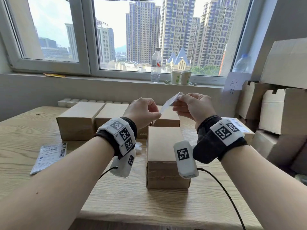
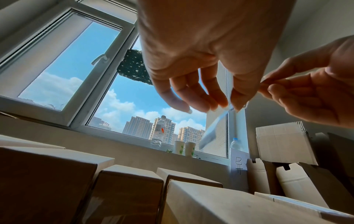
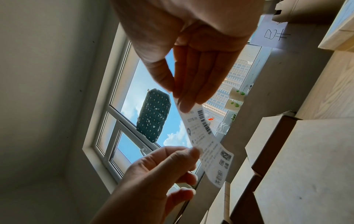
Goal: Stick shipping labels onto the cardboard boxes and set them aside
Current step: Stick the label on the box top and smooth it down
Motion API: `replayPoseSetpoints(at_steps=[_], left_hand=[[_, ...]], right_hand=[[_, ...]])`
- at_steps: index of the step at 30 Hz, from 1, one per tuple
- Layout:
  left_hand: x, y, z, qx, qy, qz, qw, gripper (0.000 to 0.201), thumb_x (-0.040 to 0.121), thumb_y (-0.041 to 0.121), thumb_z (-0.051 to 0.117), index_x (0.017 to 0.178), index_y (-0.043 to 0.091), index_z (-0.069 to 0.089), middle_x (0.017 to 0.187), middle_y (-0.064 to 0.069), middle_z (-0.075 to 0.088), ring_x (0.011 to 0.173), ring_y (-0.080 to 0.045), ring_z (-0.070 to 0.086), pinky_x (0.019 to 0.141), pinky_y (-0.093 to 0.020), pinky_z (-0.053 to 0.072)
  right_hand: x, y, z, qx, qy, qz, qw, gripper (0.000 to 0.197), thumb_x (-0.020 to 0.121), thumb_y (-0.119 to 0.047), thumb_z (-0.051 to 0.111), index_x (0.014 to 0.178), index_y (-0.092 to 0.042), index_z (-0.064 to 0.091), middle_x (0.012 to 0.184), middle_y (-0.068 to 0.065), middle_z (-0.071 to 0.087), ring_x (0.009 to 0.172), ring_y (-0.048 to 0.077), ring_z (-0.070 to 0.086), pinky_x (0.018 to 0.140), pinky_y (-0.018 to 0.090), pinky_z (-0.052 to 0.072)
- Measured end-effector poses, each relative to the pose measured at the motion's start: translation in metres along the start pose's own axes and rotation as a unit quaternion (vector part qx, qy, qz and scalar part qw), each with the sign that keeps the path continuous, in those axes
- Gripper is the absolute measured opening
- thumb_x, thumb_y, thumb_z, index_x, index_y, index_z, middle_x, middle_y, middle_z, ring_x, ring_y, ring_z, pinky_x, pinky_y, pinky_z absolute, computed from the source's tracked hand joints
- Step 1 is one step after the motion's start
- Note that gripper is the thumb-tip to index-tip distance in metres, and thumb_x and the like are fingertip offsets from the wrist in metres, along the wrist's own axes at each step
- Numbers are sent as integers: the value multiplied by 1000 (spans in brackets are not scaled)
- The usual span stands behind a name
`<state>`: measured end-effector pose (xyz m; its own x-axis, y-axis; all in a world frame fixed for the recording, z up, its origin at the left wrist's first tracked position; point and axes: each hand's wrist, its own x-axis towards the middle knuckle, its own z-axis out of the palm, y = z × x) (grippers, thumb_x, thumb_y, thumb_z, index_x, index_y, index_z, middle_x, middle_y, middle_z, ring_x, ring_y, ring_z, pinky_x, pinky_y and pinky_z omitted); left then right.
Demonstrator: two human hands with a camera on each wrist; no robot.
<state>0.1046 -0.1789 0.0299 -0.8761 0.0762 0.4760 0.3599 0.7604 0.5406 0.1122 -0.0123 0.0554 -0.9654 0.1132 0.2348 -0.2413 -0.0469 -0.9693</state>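
Tabletop (image 1: 116,196): cardboard box (image 1: 163,146) beneath raised hands.
Label (image 1: 169,103): light, floppy, probably sticky-backed; hold edges.
Grip: left hand (image 1: 142,112) and right hand (image 1: 191,105) pinch opposite ends.

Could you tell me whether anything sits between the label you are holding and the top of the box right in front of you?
Nothing visible does. The label hangs in the air, pinched by the left hand and the right hand, above the box, whose top is bare. Only open air separates them.
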Motion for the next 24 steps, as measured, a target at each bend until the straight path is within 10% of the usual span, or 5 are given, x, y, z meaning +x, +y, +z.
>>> replayPoseSetpoints(at_steps=[12, 18, 24], left_hand=[[-3, 10, -1, -84, -22, -50, 995, 5, 83, 18, 66, 78, 18, 64, 83, 0, 71, 80, -14, 68, 78, -33, 57], [-10, 11, -7, -305, -46, -147, 940, 10, 81, 5, 67, 76, 9, 60, 79, -7, 70, 60, -9, 68, 65, -22, 58], [-17, 2, -1, -352, -112, -170, 913, 21, 75, -1, 73, 83, 10, 56, 86, -10, 70, 74, -20, 69, 73, -28, 59]], right_hand=[[-5, 0, -12, -7, -29, -10, 1000, 27, 82, -27, 70, 87, -1, 67, 74, 6, 72, 56, 13, 66, 64, 27, 58], [-2, 20, -29, -130, -3, 47, 990, 21, 78, -26, 75, 88, -10, 65, 82, 2, 68, 66, 12, 63, 63, 25, 55], [-11, 31, -36, -141, -104, 135, 975, 29, 73, -12, 78, 99, -5, 67, 81, 6, 68, 65, 14, 62, 62, 23, 56]])
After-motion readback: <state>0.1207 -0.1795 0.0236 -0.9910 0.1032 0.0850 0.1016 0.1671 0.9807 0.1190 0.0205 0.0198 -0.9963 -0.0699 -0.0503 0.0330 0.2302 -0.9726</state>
